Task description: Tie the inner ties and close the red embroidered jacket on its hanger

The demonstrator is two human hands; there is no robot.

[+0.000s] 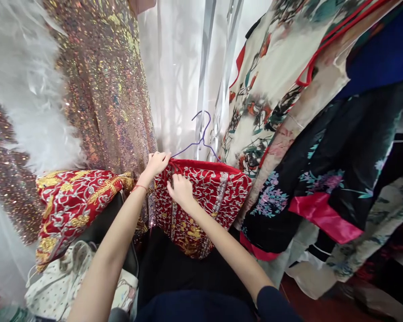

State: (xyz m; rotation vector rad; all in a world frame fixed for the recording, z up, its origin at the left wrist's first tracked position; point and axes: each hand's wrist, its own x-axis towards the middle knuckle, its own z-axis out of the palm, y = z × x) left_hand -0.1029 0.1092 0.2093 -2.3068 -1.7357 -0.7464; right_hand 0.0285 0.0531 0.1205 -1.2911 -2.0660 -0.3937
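A red garment with silver and gold embroidery hangs on a purple wire hanger in front of me. My left hand grips the garment's top left edge, by the hanger's shoulder. My right hand pinches the embroidered fabric just below and to the right of the left hand. A red string circles my left wrist.
A second red embroidered piece lies at the left over a dark chair. A sequined dress with white feathers hangs at the left. Floral robes and a dark robe with pink trim hang at the right. White curtain behind.
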